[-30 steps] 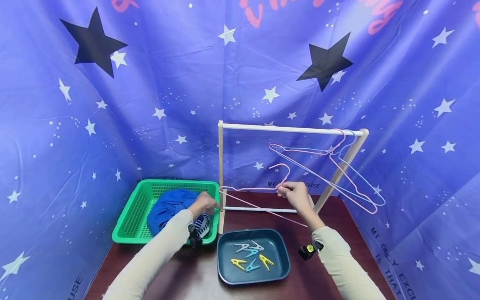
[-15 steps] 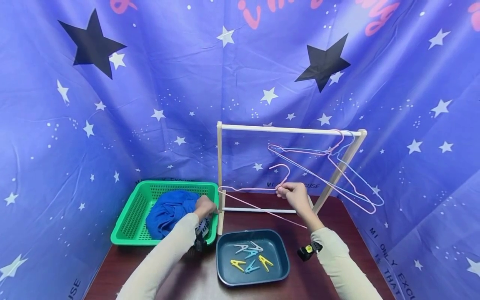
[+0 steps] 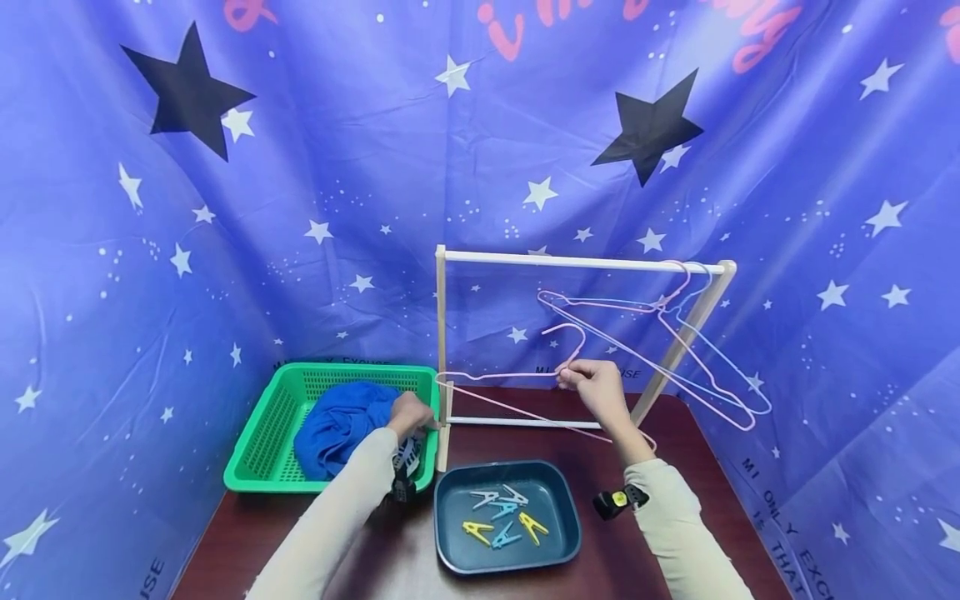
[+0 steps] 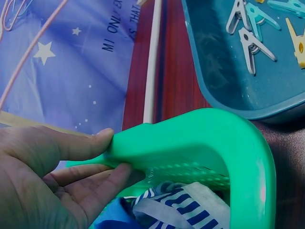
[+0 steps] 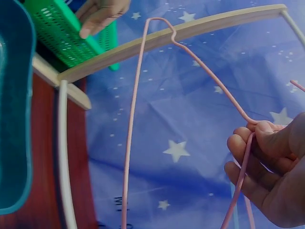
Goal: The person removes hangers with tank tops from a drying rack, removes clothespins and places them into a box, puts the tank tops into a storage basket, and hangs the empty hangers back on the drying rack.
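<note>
My right hand (image 3: pixel 597 390) pinches a pink clothes hanger (image 3: pixel 517 376) just below its hook, holding it in front of the rack. In the right wrist view, thumb and fingers close round the hanger's neck (image 5: pixel 252 121). On the left, my left hand (image 3: pixel 410 414) grips the right rim of a green basket (image 3: pixel 277 485). Its thumb lies over the rim and its fingers are inside, as the left wrist view shows. A blue cloth (image 3: pixel 337 425) is bundled in the basket. Beside it lies a blue-and-white striped cloth (image 4: pixel 190 205), partly hidden by the left arm in the head view.
A wooden rack (image 3: pixel 441 317) with a white top bar (image 3: pixel 555 260) stands behind. Another pink hanger (image 3: pixel 705 362) and a blue hanger (image 3: pixel 738 367) hang at its right end. In front sits a dark blue tray (image 3: pixel 510 567) with several clothespins (image 3: pixel 504 536). A starry curtain surrounds the table.
My left hand has shifted slightly right and settled on the basket rim. The hanger in my right hand has turned a little, so its right end now shows beyond the wrist.
</note>
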A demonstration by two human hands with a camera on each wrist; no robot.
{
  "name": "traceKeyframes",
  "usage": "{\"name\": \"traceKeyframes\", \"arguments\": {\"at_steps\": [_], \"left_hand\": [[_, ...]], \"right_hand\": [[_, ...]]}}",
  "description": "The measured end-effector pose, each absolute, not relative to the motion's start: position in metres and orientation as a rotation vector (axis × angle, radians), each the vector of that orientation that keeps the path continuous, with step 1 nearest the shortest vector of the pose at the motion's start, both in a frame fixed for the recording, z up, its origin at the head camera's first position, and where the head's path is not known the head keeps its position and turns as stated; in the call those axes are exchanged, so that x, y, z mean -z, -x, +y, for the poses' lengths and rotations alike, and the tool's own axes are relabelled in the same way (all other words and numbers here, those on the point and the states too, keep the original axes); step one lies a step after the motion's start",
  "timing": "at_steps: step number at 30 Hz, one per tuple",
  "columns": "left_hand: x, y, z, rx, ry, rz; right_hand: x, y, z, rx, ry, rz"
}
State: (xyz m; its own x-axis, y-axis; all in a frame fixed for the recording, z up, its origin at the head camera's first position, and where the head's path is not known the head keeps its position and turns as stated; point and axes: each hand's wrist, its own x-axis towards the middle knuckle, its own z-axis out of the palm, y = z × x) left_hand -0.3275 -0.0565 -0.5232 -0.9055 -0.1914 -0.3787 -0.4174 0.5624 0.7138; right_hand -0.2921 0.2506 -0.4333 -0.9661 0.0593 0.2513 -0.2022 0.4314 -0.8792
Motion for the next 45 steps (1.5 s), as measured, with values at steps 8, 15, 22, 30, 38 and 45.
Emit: {"name": "traceKeyframes", "arguments": {"at_steps": [8, 15, 22, 30, 38, 45], "left_hand": [[0.525, 0.330, -0.058, -1.273, 0.524, 2.517], [0.527, 0.329, -0.057, -1.294, 0.509, 2.522], [0.528, 0.324, -0.056, -1.314, 0.487, 2.526], [0.525, 0.325, -0.058, -1.314, 0.480, 2.538], [0.526, 0.327, -0.059, -1.353, 0.486, 2.517], [0.527, 0.327, -0.058, -1.300, 0.485, 2.551]], "right_hand": [[0.404, 0.285, 0.257, -1.365, -0.189, -2.403], [0.383, 0.275, 0.265, -1.361, -0.193, -2.355], [0.375, 0.268, 0.276, -1.335, -0.189, -2.311], [0.371, 0.267, 0.284, -1.394, -0.160, -2.175], [0.365, 0.262, 0.287, -1.501, -0.148, -2.017], [0.363, 0.262, 0.291, -1.531, -0.121, -1.934]]}}
